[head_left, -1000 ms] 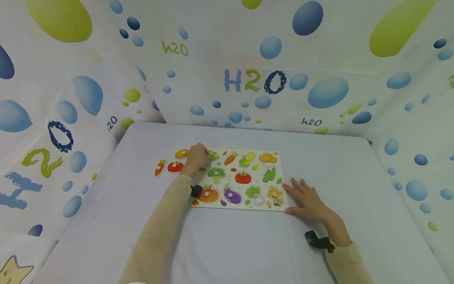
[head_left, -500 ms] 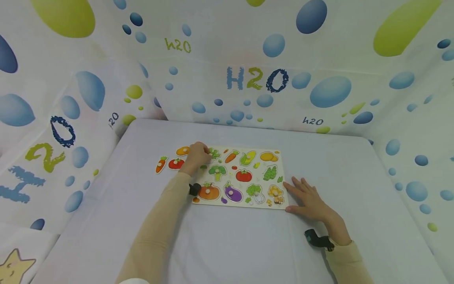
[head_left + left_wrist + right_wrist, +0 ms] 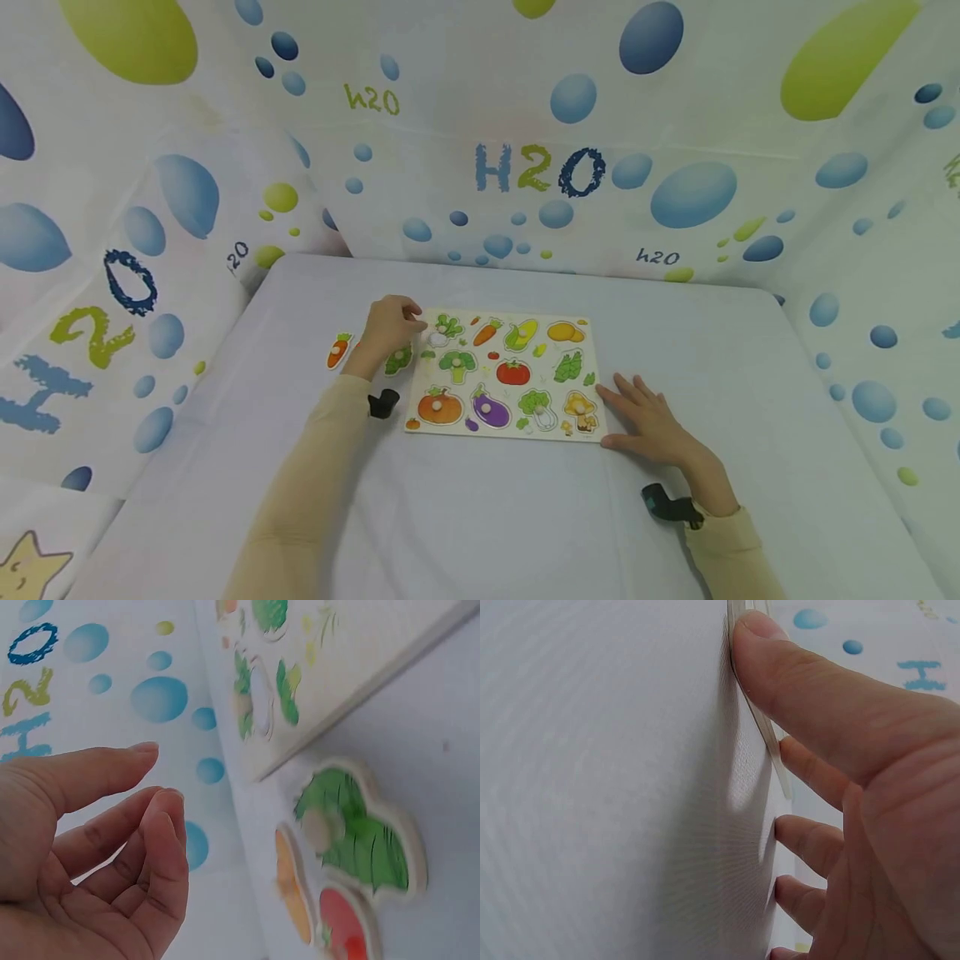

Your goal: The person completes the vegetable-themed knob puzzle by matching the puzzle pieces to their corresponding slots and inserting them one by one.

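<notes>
My left hand [image 3: 390, 327] hovers just off the upper left corner of the vegetable puzzle board [image 3: 480, 433]. In the left wrist view its thumb and loosely curled fingers are apart, with nothing between them. A white radish piece with green leaves [image 3: 443, 332] sits at that corner of the board. Beneath the hand, a green vegetable piece with a knob [image 3: 360, 832], a red tomato piece [image 3: 345, 922] and an orange-yellow piece [image 3: 292, 885] lie on the table. My right hand [image 3: 652, 425] is spread at the board's right edge, thumb touching its lower corner.
A loose carrot piece [image 3: 339, 351] lies left of the hand. On the board are several vegetables, among them a pumpkin [image 3: 440, 407], an eggplant [image 3: 491, 410] and a broccoli [image 3: 457, 367]. White cloth covers the table [image 3: 495, 517]; printed curtains [image 3: 450, 125] stand behind and beside it.
My left hand has let go of the radish piece and moved left off the board, uncovering the piece and the green one on the table. The right hand stays at the edge.
</notes>
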The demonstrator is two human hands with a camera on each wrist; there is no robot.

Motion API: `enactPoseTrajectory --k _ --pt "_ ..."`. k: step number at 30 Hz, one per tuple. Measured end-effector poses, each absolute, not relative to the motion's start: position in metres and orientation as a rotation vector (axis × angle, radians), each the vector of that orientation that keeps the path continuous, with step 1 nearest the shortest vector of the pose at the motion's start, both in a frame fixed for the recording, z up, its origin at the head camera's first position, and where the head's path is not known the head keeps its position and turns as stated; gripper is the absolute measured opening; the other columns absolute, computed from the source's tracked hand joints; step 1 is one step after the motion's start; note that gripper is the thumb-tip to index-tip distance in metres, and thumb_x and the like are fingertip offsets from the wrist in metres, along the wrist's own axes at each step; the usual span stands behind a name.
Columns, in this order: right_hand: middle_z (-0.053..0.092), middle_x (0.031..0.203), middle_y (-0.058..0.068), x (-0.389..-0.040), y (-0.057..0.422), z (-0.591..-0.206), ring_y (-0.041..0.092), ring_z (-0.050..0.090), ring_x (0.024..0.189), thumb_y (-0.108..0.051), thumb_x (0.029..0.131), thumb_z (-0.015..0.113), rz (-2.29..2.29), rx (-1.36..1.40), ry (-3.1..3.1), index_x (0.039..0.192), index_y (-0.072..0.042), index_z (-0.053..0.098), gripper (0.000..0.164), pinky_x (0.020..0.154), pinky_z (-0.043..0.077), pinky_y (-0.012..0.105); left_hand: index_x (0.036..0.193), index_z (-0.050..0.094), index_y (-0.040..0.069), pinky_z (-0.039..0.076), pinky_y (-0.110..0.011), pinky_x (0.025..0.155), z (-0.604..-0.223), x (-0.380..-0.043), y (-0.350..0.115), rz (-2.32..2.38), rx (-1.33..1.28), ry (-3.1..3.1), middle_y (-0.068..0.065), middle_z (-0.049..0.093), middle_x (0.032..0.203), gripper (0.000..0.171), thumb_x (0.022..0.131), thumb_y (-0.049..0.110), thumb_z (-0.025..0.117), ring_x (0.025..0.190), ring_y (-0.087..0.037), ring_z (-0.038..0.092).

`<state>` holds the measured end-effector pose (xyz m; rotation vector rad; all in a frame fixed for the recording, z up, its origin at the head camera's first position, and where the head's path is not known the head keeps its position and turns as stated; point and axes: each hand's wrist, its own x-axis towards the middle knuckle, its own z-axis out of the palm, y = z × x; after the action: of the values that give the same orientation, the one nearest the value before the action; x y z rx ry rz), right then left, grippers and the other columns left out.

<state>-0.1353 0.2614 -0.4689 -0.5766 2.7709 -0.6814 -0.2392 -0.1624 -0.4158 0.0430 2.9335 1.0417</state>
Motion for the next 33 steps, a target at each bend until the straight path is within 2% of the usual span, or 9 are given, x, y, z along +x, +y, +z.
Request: enactPoseTrajectory --k 9,15,18,25,33 --pt "0.024 0.156 0.029 -0.134 0.259 -0.468 0.056 0.011 0.142 -0.038 0.082 0.075 -0.711 -0.584 2.755 0.147 -0.01 0.043 0.078 0.104 0.009 0.078 0.115 0.066 -0.005 0.048 -0.033 0.069 -0.404 -0.225 -0.208 1.022 -0.069 2.969 -0.02 0.065 0.097 0.032 0.09 0.014 0.067 0.083 -0.029 0.058" --pt "0.025 0.156 0.029 -0.132 0.26 -0.468 0.056 0.012 0.142 -0.04 0.081 0.075 -0.689 -0.58 2.764 0.147 -0.01 0.043 0.079 0.104 0.01 0.078 0.112 0.066 -0.005 0.048 -0.04 0.076 -0.41 -0.214 -0.236 0.986 -0.137 2.974 -0.022 0.064 0.097 0.031 0.09 0.015 0.066 0.087 -0.031 0.057" --pt "0.025 0.156 0.028 -0.132 0.262 -0.469 0.056 0.013 0.142 -0.041 0.081 0.075 -0.672 -0.582 2.775 0.147 -0.01 0.043 0.079 0.104 0.01 0.078 0.113 0.066 -0.005 0.047 -0.039 0.074 -0.415 -0.209 -0.244 0.959 -0.183 2.964 -0.022 0.064 0.098 0.032 0.089 0.016 0.066 0.087 -0.032 0.057" --pt "0.026 0.155 0.029 -0.134 0.262 -0.471 0.056 0.013 0.142 -0.042 0.081 0.075 -0.682 -0.59 2.779 0.146 -0.011 0.043 0.079 0.104 0.01 0.078 0.107 0.067 -0.006 0.042 -0.027 0.061 -0.427 -0.198 -0.263 0.93 -0.249 2.961 -0.022 0.064 0.095 0.03 0.087 0.016 0.069 0.081 -0.029 0.057" --pt "0.025 0.156 0.028 -0.135 0.263 -0.472 0.056 0.012 0.143 -0.043 0.081 0.075 -0.689 -0.584 2.776 0.147 -0.012 0.043 0.08 0.105 0.009 0.077 0.107 0.067 -0.007 0.043 -0.029 0.063 -0.435 -0.195 -0.272 0.911 -0.324 2.927 -0.024 0.065 0.098 0.031 0.087 0.016 0.067 0.084 -0.032 0.058"
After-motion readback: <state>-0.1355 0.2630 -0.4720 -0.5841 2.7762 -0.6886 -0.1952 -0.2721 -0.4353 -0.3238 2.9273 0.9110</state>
